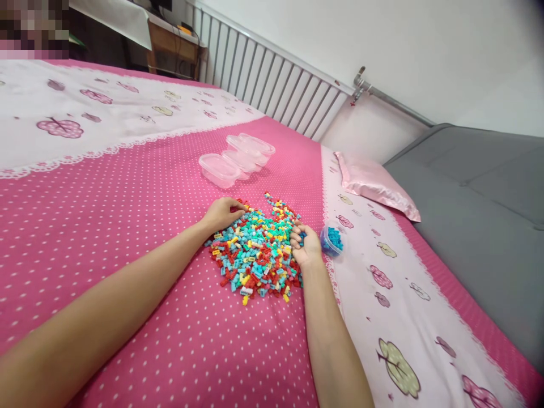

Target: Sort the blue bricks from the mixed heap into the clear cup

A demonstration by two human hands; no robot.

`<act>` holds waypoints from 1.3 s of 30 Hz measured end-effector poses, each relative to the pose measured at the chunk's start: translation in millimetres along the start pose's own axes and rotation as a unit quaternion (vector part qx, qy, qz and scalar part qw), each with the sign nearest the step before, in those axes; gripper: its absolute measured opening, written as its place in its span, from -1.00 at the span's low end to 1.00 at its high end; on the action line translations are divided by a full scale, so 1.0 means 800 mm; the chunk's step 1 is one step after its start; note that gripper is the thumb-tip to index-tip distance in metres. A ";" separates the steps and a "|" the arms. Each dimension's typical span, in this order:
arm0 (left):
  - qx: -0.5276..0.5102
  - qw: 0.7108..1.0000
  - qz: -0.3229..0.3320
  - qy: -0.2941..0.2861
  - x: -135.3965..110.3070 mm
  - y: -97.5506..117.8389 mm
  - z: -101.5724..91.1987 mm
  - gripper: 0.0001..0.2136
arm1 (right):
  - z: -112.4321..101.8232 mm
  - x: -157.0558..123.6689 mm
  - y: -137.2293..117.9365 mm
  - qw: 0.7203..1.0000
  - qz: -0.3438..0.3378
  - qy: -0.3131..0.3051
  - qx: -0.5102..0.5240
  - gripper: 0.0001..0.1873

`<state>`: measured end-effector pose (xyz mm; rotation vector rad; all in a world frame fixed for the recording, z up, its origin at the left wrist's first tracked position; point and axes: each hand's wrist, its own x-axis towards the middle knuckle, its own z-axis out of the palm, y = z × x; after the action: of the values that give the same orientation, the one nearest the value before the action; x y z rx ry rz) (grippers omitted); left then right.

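Note:
A heap of small plastic bricks (259,249) in red, teal, yellow and blue lies on the pink dotted bedspread (127,226). My left hand (221,213) rests at the heap's far left edge, fingers curled onto the bricks in a pinch. My right hand (304,243) lies palm up at the heap's right edge, fingers curled around some blue bricks. Just right of it stands a small clear tub (332,240) holding blue bricks.
Three clear plastic tubs (238,160) sit in a group beyond the heap. A pink satin pillow (374,184) lies to the right, next to a grey sofa (480,215). A white radiator (272,79) runs along the wall behind the bed.

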<state>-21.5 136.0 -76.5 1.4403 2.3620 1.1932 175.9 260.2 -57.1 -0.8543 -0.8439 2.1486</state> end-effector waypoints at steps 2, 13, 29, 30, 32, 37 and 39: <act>-0.005 1.000 -0.006 0.009 -0.002 0.000 0.000 -0.74 | 0.001 -0.001 0.000 1.000 -0.001 0.002 0.000 -0.86; -0.017 0.998 0.004 0.057 -0.008 0.001 0.004 -0.83 | 0.005 -0.003 0.000 1.000 0.001 0.006 0.002 -0.87; -0.089 0.958 0.149 0.229 -0.055 0.055 -0.013 -0.86 | 0.034 -0.038 -0.015 0.988 0.120 -0.095 -0.017 -0.78; -0.088 0.955 0.159 0.234 -0.058 0.057 -0.012 -0.86 | 0.038 -0.043 -0.014 0.984 0.136 -0.110 -0.025 -0.75; -0.073 0.949 0.186 0.243 -0.062 0.061 -0.008 -0.87 | 0.046 -0.051 -0.011 0.975 0.165 -0.141 -0.045 -0.68; 0.004 0.920 0.267 0.285 -0.071 0.071 -0.006 -0.90 | 0.056 -0.062 -0.003 0.956 0.205 -0.195 -0.075 -0.61; 0.019 0.908 0.302 0.290 -0.074 0.076 -0.007 -0.91 | 0.057 -0.063 -0.001 0.953 0.210 -0.204 -0.082 -0.62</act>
<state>50.0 99.9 -47.5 2.1813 2.3229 1.9659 170.2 208.0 -13.7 -0.7271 -1.1395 2.7192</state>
